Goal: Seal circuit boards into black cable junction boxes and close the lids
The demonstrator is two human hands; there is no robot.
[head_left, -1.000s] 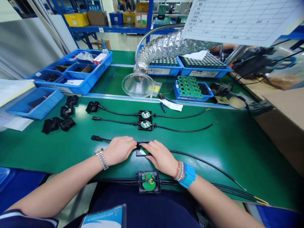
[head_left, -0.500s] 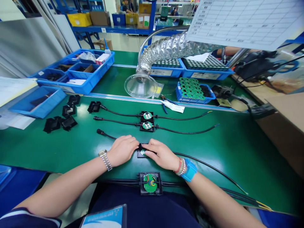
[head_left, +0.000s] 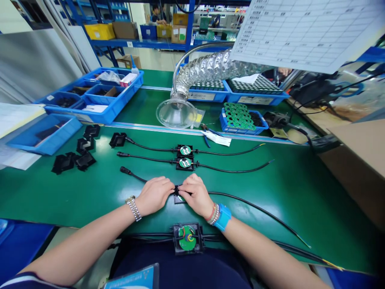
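My left hand (head_left: 155,195) is closed, its fingertips pinching the left side of a small black plastic housing (head_left: 179,200). My right hand (head_left: 197,197) grips the same housing from the right, fingers bent over its top edge. Part of a green circuit board shows inside; the hands hide the rest. A black cable (head_left: 249,203) runs out to the right from under my right hand, and a connector end (head_left: 125,171) lies to the left. Nearer my body is another open housing (head_left: 188,239) with a round green board and a coloured ring. Two more wired housings (head_left: 184,163) lie farther off.
Loose black housing parts (head_left: 85,160) lie to the left, near blue bins (head_left: 45,140). A clear funnel-shaped hood (head_left: 176,114) hangs from a foil duct. Pliers (head_left: 206,138) and a blue tray (head_left: 240,130) of green boards are at the back. A printed sheet (head_left: 300,32) hangs upper right.
My right hand has shifted slightly left and its fingers have drawn in closer to my left hand over the housing. The whole view has tilted a little; the left hand stays in place.
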